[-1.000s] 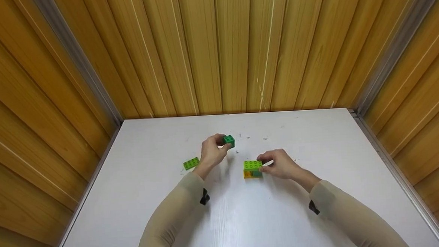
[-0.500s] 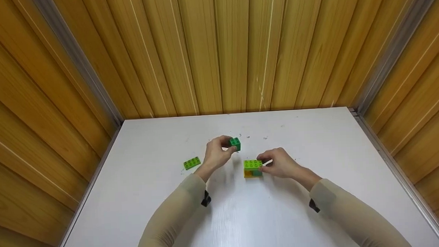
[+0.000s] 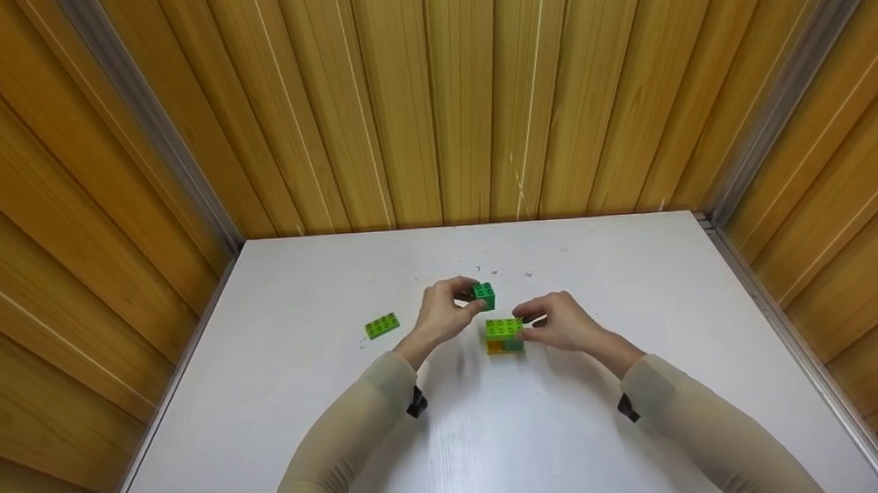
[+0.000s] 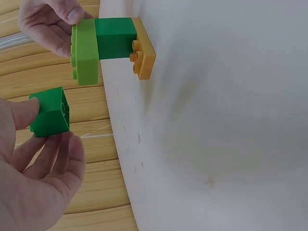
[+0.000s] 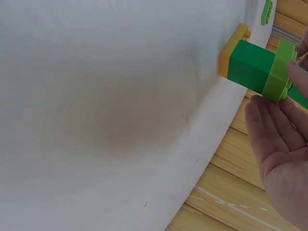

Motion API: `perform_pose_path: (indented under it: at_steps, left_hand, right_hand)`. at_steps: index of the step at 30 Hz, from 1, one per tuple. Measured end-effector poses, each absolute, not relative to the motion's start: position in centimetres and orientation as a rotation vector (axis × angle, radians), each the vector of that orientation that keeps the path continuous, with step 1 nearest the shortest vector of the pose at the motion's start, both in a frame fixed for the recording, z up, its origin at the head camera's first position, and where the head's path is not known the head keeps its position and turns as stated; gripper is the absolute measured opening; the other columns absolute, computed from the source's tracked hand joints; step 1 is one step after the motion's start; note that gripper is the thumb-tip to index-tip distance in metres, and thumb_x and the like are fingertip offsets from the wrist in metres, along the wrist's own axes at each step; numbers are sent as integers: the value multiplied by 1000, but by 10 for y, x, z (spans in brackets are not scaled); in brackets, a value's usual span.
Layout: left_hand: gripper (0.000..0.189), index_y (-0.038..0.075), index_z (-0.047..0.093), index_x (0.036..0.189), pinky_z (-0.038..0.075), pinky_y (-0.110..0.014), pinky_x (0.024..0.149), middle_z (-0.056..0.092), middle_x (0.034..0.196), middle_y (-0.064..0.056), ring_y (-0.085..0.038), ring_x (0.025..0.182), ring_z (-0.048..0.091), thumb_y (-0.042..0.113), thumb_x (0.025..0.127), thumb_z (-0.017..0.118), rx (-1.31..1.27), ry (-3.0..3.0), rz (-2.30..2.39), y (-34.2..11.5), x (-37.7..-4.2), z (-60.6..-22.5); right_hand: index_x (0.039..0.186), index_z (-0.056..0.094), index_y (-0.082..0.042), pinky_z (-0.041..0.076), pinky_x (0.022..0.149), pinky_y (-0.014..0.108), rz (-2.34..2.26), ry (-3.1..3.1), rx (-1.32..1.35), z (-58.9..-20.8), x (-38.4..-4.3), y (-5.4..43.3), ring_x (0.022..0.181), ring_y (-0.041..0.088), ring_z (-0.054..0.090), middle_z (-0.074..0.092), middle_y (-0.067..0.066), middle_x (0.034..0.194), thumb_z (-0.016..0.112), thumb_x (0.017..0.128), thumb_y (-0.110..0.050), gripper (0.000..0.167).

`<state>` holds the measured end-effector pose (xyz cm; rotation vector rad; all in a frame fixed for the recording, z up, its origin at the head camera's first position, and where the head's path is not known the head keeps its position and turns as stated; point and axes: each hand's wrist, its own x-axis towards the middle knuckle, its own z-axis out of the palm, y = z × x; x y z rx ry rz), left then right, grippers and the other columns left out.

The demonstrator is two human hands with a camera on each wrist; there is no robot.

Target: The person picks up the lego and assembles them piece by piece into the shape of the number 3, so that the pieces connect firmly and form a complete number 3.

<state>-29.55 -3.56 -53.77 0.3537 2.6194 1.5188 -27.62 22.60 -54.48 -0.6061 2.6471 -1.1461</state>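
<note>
My left hand (image 3: 444, 311) pinches a small dark green toy brick (image 3: 485, 297) between thumb and fingers, its hollow underside showing in the left wrist view. Just right of it, my right hand (image 3: 565, 324) has thumb and fingers around the end of a lime green eight-stud brick (image 3: 504, 329). That lime brick tops a small stack. Under one end of it sits another dark green brick (image 4: 115, 38), and an orange studded plate (image 4: 146, 55) forms the base. The other end of the lime brick overhangs the plate's bare studs. The held green brick is apart from the stack.
A loose lime green brick (image 3: 382, 325) lies on the white table (image 3: 298, 284), left of the left hand. Small dark marks dot the tabletop behind the stack. Wood-patterned walls (image 3: 402, 113) rise at the back and both sides.
The left hand has carried the dark green brick right and slightly nearer, towards the stack. The right hand and the stack stay almost where they were.
</note>
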Motion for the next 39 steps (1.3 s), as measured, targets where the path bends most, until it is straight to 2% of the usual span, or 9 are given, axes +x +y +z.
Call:
perform_pose_path:
  at_steps: [6, 20, 27, 34, 39]
  left_hand:
    - [33, 15, 78, 138, 66, -40, 105, 83, 125, -3, -18, 118, 76, 18, 105, 80, 453, 2572, 1516, -32, -291, -537]
    - [32, 15, 79, 137, 67, -38, 103, 83, 128, -2, -17, 117, 77, 14, 105, 79, 577, 2536, 1508, -19, -286, -536]
    - [32, 15, 79, 137, 67, -36, 103, 83, 131, -1, -17, 117, 76, 15, 105, 79, 632, 2518, 1477, -14, -284, -536]
    - [32, 12, 80, 136, 67, -32, 99, 84, 130, -4, -18, 115, 79, 14, 104, 80, 725, 2532, 1444, -11, -284, -540]
    - [32, 9, 80, 135, 66, -38, 103, 84, 130, -4, -19, 118, 80, 13, 103, 80, 798, 2577, 1388, -9, -285, -544]
  right_hand:
    - [137, 76, 4, 68, 102, 45, -1294, 2622, -652, -538, -277, 228, 124, 44, 79, 77, 30, 138, 85, 101, -17, 43]
    - [146, 72, 1, 68, 100, 33, -1469, 2599, -652, -530, -275, 226, 127, 41, 79, 77, 22, 143, 84, 101, -10, 48]
    - [145, 73, -1, 68, 98, 29, -1506, 2584, -640, -532, -273, 228, 124, 39, 80, 80, 20, 138, 82, 102, -7, 44]
    - [141, 75, 2, 68, 98, 31, -1499, 2624, -679, -539, -271, 231, 118, 39, 82, 82, 21, 132, 82, 101, -6, 41]
    - [139, 75, 3, 69, 98, 34, -1498, 2628, -695, -542, -269, 232, 117, 40, 82, 82, 23, 131, 81, 101, -5, 39]
